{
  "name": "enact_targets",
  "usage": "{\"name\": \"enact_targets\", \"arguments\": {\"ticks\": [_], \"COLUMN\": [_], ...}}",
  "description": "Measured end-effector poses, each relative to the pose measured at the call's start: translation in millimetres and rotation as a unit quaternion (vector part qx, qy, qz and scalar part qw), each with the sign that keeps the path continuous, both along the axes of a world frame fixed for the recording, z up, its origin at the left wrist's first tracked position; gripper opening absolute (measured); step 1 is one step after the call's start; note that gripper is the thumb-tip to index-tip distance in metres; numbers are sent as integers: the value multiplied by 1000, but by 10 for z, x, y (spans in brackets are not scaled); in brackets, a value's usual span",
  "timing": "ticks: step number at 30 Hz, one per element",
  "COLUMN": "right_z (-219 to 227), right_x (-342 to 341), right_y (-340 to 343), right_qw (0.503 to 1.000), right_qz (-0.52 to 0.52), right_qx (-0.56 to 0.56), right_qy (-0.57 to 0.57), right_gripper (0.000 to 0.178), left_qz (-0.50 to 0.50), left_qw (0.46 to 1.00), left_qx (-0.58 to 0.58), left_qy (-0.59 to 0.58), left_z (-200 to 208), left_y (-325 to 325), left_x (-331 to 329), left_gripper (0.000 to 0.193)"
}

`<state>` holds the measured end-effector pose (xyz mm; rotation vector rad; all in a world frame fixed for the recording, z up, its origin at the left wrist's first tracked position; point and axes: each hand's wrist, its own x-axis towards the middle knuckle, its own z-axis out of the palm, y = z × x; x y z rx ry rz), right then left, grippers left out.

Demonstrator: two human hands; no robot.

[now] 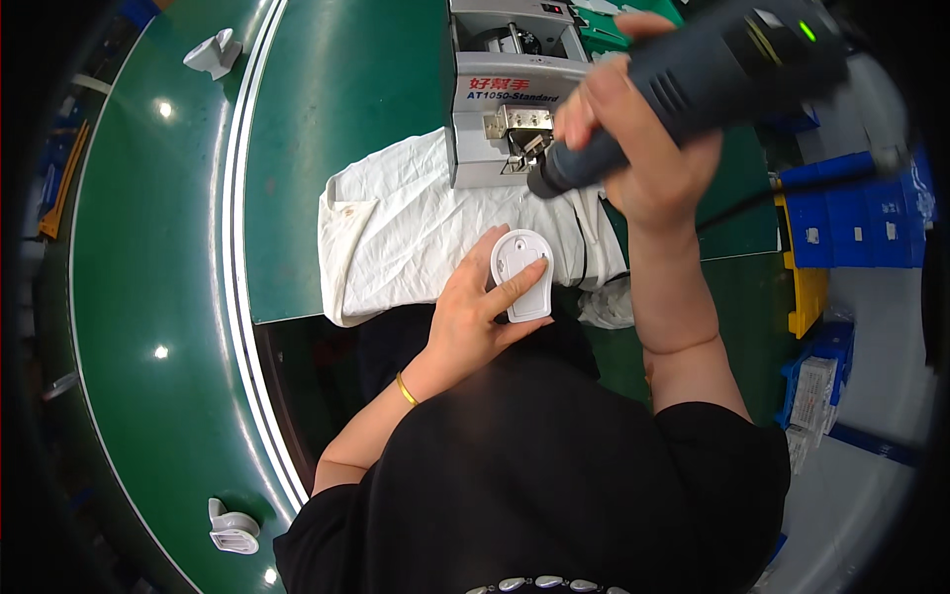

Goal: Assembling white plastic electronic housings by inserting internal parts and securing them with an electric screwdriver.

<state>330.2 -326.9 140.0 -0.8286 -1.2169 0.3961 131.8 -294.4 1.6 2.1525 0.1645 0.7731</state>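
My left hand point(465, 312) grips a white plastic housing point(534, 299), rounded at the top and narrower below, with its hollow inner side facing up. The thumb lies across its recess. At the upper right, my right hand point(661, 163) is wrapped round a black electric screwdriver point(727, 74) with a green light lit. The screwdriver's nose slants down to the left, in front of a grey screw feeder point(470, 153) and apart from the housing. Its bit cannot be made out.
A white cloth point(396, 223) covers the green table's near edge under the feeder. Similar white parts, one far point(213, 54) and one near point(235, 527), sit on the green belt at left. Blue bins point(856, 233) stand at right. A dark cable point(767, 201) runs behind my right forearm.
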Motion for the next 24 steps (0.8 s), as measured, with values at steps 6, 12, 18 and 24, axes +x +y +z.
{"name": "enact_targets", "arguments": {"ticks": [6,12,18,24], "right_z": [115,105,77,-9], "right_x": [-385,-434,-437,-563], "right_y": [-337,-371,-355,-263], "right_qw": [983,969,969,986], "right_qz": [-112,-117,-105,-120], "right_qx": [-102,-140,-144,-110], "right_qy": [-102,-168,-172,-46], "right_gripper": [50,48,43,33], "left_qz": [-3,-5,-6,1], "left_qw": [1000,1000,1000,1000], "left_qx": [-1,-10,-12,-5], "left_qy": [-3,-1,8,-8], "left_z": [30,21,16,-4], "left_y": [10,5,5,5], "left_x": [1,1,-5,12], "left_gripper": [68,66,65,66]}}
